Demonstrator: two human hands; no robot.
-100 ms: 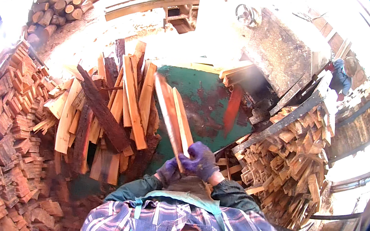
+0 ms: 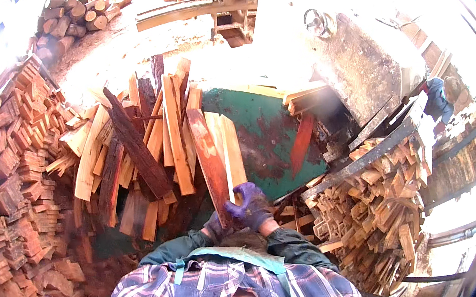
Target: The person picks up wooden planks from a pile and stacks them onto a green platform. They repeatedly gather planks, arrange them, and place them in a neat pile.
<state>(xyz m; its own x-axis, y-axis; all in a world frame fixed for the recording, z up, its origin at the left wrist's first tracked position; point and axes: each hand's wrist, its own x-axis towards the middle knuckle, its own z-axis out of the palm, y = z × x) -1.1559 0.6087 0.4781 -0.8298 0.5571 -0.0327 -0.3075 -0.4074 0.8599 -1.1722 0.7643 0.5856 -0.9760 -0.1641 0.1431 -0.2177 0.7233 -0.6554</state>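
Note:
Near my chest, both hands wear purple gloves and grip wooden boards. My left hand point(image 2: 216, 226), partly hidden, is closed round the lower end of a reddish-brown board point(image 2: 207, 159), which tilts away up to the left. Beside it, my right hand point(image 2: 251, 205) wraps the lower end of pale wooden slats point(image 2: 234, 151), its thumb side toward the reddish board. The boards fan slightly apart at their far ends. Below them lies a green metal table point(image 2: 253, 120) with worn, rusty patches.
Loose slats and a dark bark-edged board point(image 2: 137, 144) lie heaped to the left. Stacked short wood pieces point(image 2: 14, 161) rise at far left, and another stack point(image 2: 362, 213) fills a metal-framed rack at right. A person point(image 2: 440, 97) is at the far right; logs point(image 2: 72, 15) lie far left.
The boards in my hands have turned, so their broad faces show more. The reddish board's far end has moved left and lower. The whole view has shifted slightly.

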